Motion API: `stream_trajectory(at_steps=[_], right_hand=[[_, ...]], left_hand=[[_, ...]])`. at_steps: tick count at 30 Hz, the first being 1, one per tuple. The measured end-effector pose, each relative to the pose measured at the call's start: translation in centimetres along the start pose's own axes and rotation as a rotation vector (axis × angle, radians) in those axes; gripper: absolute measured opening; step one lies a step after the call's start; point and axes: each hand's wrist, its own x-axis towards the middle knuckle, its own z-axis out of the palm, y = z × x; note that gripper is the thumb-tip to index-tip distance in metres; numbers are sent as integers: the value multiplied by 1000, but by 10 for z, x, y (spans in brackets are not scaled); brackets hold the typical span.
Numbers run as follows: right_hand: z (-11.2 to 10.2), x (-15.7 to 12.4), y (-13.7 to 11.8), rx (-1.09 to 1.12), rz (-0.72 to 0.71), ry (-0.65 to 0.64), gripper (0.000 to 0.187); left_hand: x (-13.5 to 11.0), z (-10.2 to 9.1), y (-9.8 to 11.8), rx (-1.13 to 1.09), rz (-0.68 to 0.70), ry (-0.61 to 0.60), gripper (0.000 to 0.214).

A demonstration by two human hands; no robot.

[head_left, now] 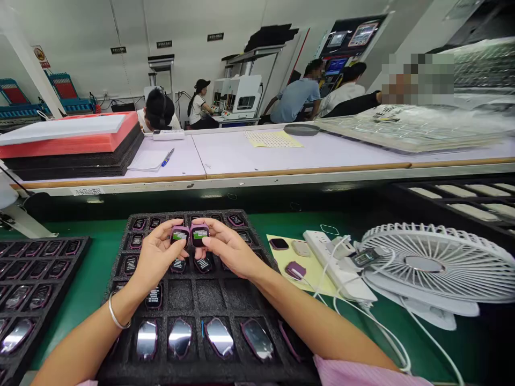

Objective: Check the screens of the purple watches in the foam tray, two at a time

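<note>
Two purple-cased smartwatch bodies with lit screens are held side by side above a black foam tray [183, 295]. My left hand [161, 252] pinches the left smartwatch [179, 234] between thumb and fingers. The right smartwatch [199, 235] is gripped the same way in my right hand [225, 246]. Both screens show a green band with small text. More watches lie in the tray's pockets; some show white text, while those in the front row, such as one watch [179, 338], have dark, shiny faces. Several pockets in the middle hold nothing.
A second watch tray [40, 289] lies at left. On the right are a yellow sheet [277, 244], a purple watch on a cable [295, 269], a white power strip [338, 262] and a white fan [434, 268]. Foam sheets [72, 142] are stacked on the shelf. Other people sit beyond.
</note>
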Motion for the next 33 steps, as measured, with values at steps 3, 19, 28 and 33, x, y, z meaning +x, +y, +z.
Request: stream_trajectory(at_steps=[3, 19, 28, 33], right_hand=[[-2, -2, 3, 2, 31, 16, 32], [-9, -8, 14, -58, 116, 24, 33], [-6, -6, 18, 59, 162, 80, 37], [-6, -5, 20, 221, 218, 152, 48]], left_hand=[[0, -1, -5, 0, -11, -9, 45], [-4, -6, -19, 37, -94, -70, 40], [-3, -8, -23, 27, -132, -67, 44], [-2, -10, -25, 9, -94, -32, 43]])
